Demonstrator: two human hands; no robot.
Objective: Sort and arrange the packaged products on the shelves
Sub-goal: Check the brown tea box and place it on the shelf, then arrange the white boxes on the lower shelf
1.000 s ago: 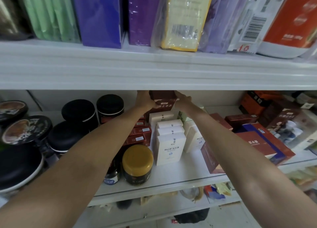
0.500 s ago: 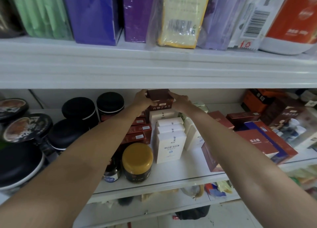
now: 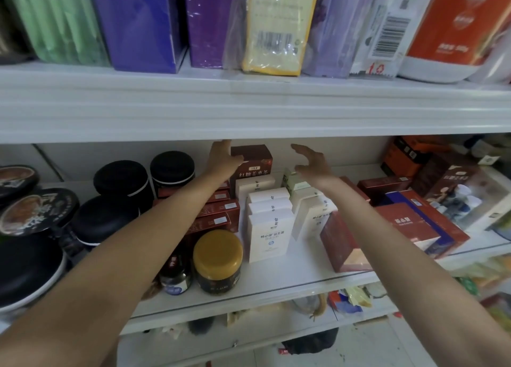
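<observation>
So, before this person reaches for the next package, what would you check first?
1. Dark red cardboard box stands upright at the back, label facing forward: ok.
2. Right hand is clear of the box, fingers spread: ok.
3. Left hand is off the box: not ok, it touches the box's left side.
4. The box sits flat and steady: cannot tell, the white cardboard boxes in front hide its base.
5. Those white boxes stand upright in a neat row: ok.
</observation>
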